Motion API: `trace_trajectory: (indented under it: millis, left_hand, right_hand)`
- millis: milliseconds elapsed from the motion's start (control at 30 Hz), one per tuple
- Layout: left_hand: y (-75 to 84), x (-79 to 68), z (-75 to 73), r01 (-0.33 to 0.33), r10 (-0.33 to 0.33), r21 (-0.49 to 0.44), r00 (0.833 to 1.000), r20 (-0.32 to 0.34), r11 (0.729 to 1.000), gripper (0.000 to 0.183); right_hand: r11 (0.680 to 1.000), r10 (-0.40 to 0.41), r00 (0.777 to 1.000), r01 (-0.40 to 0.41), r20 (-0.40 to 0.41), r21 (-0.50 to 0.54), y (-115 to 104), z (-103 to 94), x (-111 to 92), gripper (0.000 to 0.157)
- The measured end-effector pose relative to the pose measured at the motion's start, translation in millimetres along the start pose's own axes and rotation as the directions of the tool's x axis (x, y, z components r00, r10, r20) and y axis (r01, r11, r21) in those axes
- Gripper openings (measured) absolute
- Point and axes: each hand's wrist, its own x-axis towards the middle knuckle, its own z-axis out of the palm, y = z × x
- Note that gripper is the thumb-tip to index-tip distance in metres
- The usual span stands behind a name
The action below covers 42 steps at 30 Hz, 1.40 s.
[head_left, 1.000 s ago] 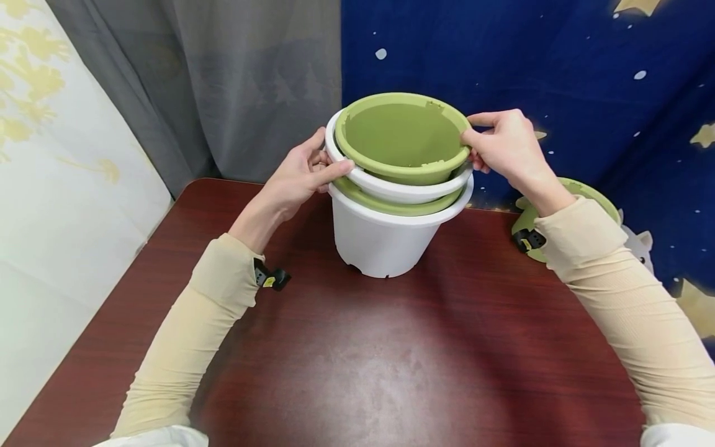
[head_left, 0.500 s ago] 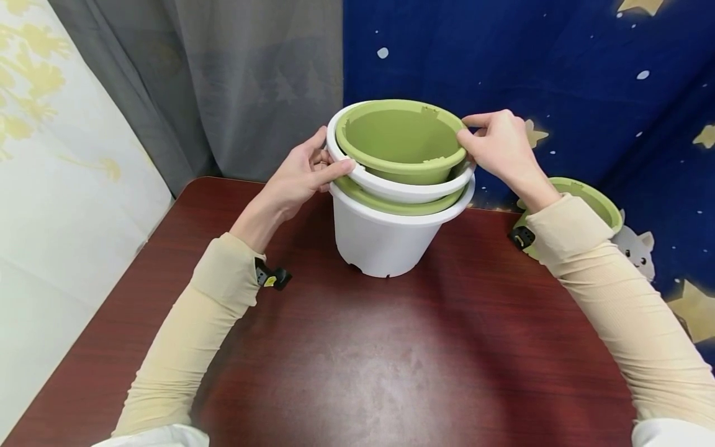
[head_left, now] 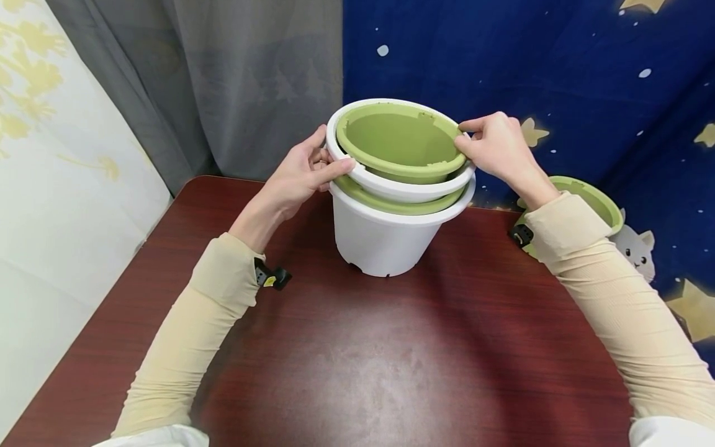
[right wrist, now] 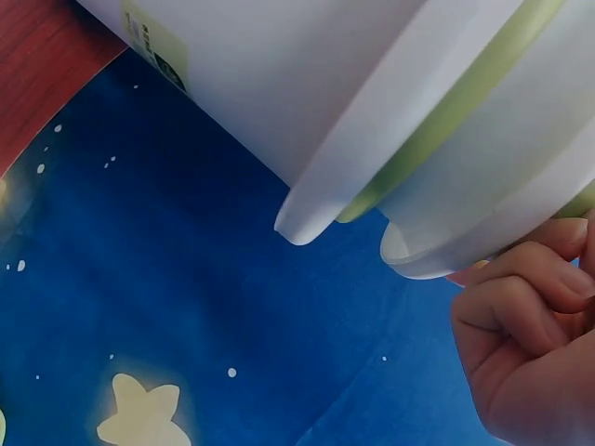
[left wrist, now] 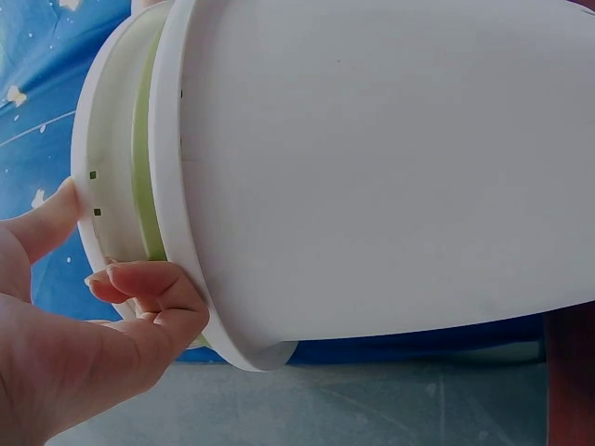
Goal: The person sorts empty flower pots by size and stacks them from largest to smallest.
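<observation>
Nested plastic flower pots stand in a stack near the table's back edge. At the bottom is a large white pot (head_left: 385, 245), with the rim of a green pot (head_left: 402, 203) showing inside it. Above that sits a second white pot (head_left: 413, 191), which holds a smaller green pot (head_left: 402, 133). My left hand (head_left: 301, 171) grips the upper white pot's rim at the left, thumb on top, its curled fingers close to the lower rim in the left wrist view. On the right, my right hand (head_left: 499, 146) pinches the top green pot's rim between thumb and fingers.
Another green pot (head_left: 592, 195) stands at the back right, partly behind the right sleeve. A grey plush-like animal figure (head_left: 637, 248) shows beside it. The dark red table (head_left: 357, 360) backs onto grey and blue curtains (head_left: 413, 56).
The top green pot has sunk lower into the upper white pot, so more white rim shows behind it. My right hand has shifted slightly left with it; the left stays put.
</observation>
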Motion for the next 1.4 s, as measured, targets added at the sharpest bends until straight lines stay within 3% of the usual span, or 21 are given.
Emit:
trace_trajectory:
  millis: [267,667,1100,1400]
  left_hand:
    - [0.9,0.2,0.7,0.003,-0.003,0.011,1.000,0.001,1.000,0.070]
    - [-2.3,-4.2,-4.4,0.002,-0.002,0.006,1.000,-0.006,1.000,0.068]
    - [0.0,-2.8,-4.9,0.014,-0.016,-0.047,0.999,-0.041,0.999,0.073]
    - [0.8,-3.1,-2.8,0.007,-0.009,-0.059,1.000,-0.030,0.998,0.071]
  right_hand:
    - [0.997,-0.057,0.998,0.057,-0.006,-0.053,-1,3.9,-4,0.028]
    - [0.998,-0.058,0.998,0.058,-0.005,-0.004,-3,9.8,-7,0.035]
    - [0.996,-0.049,0.999,0.049,-0.002,0.075,-2,4.3,-15,0.036]
    - [0.995,-0.041,0.999,0.039,0.016,0.092,5,-1.7,-24,0.038]
